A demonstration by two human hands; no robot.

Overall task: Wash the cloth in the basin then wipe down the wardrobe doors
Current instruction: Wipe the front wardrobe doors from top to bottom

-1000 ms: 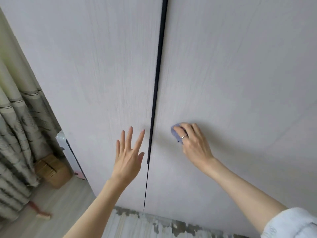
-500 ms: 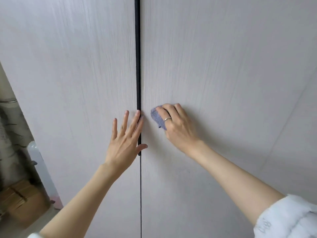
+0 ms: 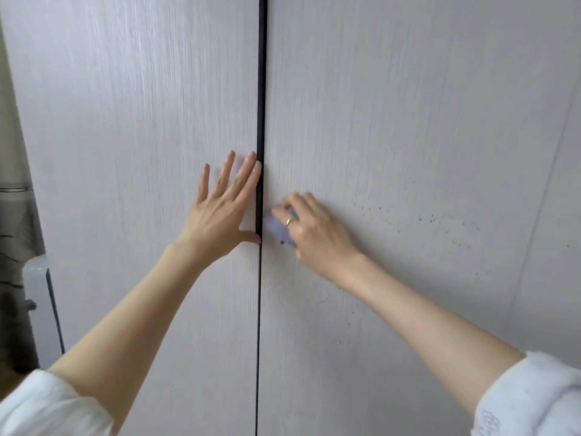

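My right hand (image 3: 309,229) fingers curl, pinching the blue cloth (image 3: 278,228) against the right wardrobe door (image 3: 408,136), just beside the dark gap (image 3: 261,89). My left hand (image 3: 220,206) fingers spread flat on the left door (image 3: 125,121).

Far left edge: grey patterned curtain (image 3: 14,215), blurred. Below it a white rounded object (image 3: 37,278), unidentifiable. Soft, even daylight.
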